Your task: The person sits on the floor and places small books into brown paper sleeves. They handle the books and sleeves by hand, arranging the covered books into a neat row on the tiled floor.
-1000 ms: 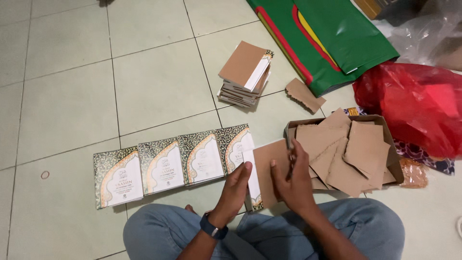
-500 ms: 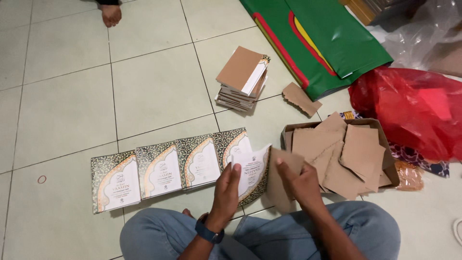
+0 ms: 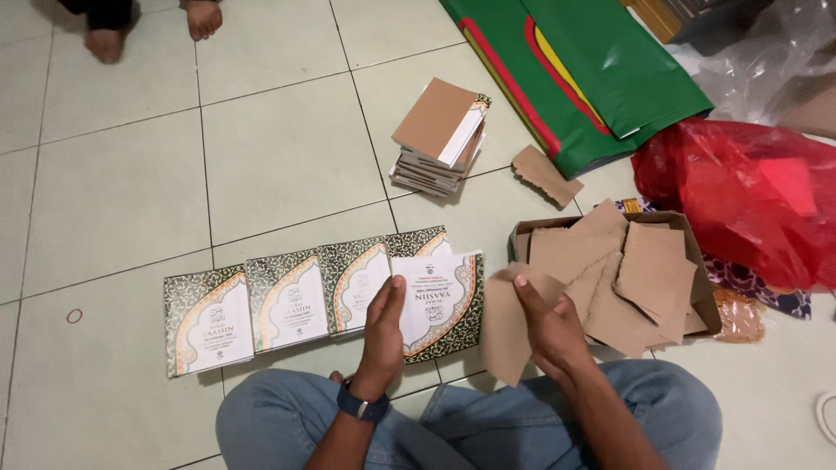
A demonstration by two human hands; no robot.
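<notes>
My left hand [image 3: 383, 326] holds a small booklet [image 3: 440, 300] with a white, green and gold patterned cover, over the right end of a row of like booklets [image 3: 287, 300] laid side by side on the tiled floor. My right hand [image 3: 544, 326] grips a torn piece of brown paper [image 3: 503, 335] just beside that booklet. To the right stands a shallow cardboard box [image 3: 697, 261] full of torn brown paper pieces [image 3: 627, 274].
A stack of brown-wrapped booklets [image 3: 440, 139] lies farther out on the floor, with one loose brown scrap [image 3: 544, 174] near it. Green bags [image 3: 592, 70] and a red plastic bag [image 3: 749, 196] lie at the right. Another person's bare feet [image 3: 148, 22] show at top left.
The brown wrapping has come off the booklet: my right hand pulled the brown paper away to the right, and my left hand now holds the bare patterned booklet.
</notes>
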